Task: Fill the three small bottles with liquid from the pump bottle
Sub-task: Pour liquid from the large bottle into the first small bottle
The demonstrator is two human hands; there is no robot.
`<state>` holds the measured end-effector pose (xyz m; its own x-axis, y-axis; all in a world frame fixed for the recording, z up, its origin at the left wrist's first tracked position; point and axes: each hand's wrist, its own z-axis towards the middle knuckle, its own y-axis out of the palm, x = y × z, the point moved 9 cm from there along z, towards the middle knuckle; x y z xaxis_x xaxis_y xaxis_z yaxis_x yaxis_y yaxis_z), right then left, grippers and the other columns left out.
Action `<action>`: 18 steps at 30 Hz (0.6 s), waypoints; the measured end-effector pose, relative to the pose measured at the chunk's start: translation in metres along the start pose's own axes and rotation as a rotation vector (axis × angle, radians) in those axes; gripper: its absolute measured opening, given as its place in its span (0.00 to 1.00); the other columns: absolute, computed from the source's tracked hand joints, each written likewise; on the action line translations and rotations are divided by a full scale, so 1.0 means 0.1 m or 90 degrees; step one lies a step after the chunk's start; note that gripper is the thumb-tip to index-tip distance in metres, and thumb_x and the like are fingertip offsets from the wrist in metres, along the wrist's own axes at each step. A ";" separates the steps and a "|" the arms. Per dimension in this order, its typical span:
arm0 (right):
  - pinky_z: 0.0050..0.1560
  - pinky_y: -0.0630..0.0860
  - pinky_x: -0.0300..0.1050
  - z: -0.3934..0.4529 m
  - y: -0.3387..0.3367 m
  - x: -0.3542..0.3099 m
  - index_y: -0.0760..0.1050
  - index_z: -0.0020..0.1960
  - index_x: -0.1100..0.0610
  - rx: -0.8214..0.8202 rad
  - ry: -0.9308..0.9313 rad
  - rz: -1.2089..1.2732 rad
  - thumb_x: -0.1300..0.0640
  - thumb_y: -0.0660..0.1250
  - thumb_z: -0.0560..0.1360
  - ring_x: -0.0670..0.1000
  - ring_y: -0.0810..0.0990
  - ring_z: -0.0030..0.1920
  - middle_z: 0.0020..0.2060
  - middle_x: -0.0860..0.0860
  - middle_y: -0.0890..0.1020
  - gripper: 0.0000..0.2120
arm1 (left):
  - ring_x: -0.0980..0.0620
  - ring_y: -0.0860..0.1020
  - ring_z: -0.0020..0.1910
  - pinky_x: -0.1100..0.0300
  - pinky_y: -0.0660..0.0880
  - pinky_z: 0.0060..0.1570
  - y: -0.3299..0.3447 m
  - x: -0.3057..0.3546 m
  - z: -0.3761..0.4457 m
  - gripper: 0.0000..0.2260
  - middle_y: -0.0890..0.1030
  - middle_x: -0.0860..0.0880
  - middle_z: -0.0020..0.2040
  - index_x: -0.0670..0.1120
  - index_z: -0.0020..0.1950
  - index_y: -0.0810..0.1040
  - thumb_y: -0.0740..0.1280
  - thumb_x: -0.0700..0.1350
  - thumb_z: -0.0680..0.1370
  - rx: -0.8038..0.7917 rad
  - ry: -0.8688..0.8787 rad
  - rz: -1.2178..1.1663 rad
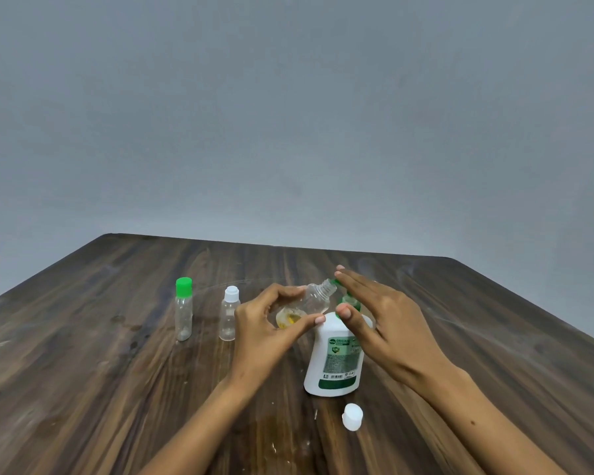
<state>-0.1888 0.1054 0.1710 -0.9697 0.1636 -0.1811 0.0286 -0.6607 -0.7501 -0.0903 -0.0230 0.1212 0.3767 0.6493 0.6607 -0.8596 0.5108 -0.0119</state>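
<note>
I count three small bottles. Two stand upright and capped toward the left of the wooden surface (117,354): a green-capped bottle (183,309) and, just beside it, a white-capped bottle (230,313). The third, an open bottle (314,298), is tilted in my left hand (263,332), whose fingers (290,292) and thumb curl round its body; a little yellow liquid sits at its bottom, and its neck points at the green nozzle. There is one pump bottle (335,358), white with a green label, upright near the middle. My right hand (388,320) lies over its pump head with fingers straight and together. One loose white cap (352,416) lies on the surface just in front of the pump bottle.

The far edge and both side edges of the surface are well apart from everything. Bare wood spreads wide to the right and nearer to me.
</note>
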 end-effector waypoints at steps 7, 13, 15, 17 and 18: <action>0.63 0.66 0.41 -0.02 0.03 -0.04 0.72 0.69 0.51 -0.006 0.012 -0.017 0.23 0.37 0.70 0.45 0.69 0.68 0.68 0.46 0.72 0.46 | 0.61 0.83 0.50 0.69 0.77 0.50 0.01 0.03 0.00 0.19 0.84 0.57 0.48 0.44 0.49 0.83 0.77 0.52 0.64 -0.007 0.004 -0.012; 0.70 0.61 0.38 0.01 -0.01 -0.05 0.68 0.72 0.50 -0.032 -0.010 -0.050 0.24 0.35 0.70 0.41 0.63 0.71 0.71 0.44 0.67 0.46 | 0.61 0.83 0.49 0.69 0.77 0.50 0.00 0.00 0.00 0.18 0.85 0.55 0.47 0.43 0.48 0.83 0.79 0.49 0.63 0.008 -0.002 -0.010; 0.68 0.58 0.34 0.02 -0.02 -0.07 0.68 0.72 0.50 -0.038 -0.012 -0.065 0.24 0.34 0.69 0.41 0.64 0.70 0.71 0.44 0.67 0.47 | 0.61 0.83 0.49 0.69 0.77 0.49 0.00 -0.01 0.00 0.18 0.85 0.55 0.47 0.43 0.49 0.83 0.79 0.50 0.63 0.006 0.003 -0.007; 0.63 0.59 0.33 0.03 -0.01 -0.09 0.71 0.70 0.51 -0.032 -0.005 -0.070 0.24 0.35 0.69 0.43 0.67 0.69 0.69 0.46 0.70 0.47 | 0.61 0.83 0.49 0.69 0.77 0.49 0.00 0.00 0.00 0.19 0.85 0.55 0.47 0.43 0.49 0.83 0.78 0.51 0.63 0.002 0.004 -0.010; 0.61 0.60 0.33 0.03 -0.01 -0.11 0.73 0.68 0.51 -0.027 -0.003 -0.071 0.24 0.35 0.69 0.44 0.68 0.68 0.68 0.47 0.72 0.47 | 0.61 0.83 0.49 0.69 0.77 0.50 0.00 0.01 0.00 0.19 0.85 0.55 0.47 0.43 0.49 0.83 0.77 0.52 0.64 -0.002 0.003 -0.010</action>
<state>-0.1790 0.1020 0.1757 -0.9686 0.2310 -0.0921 -0.0696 -0.6073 -0.7914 -0.0900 -0.0226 0.1216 0.3925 0.6439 0.6567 -0.8521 0.5234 -0.0038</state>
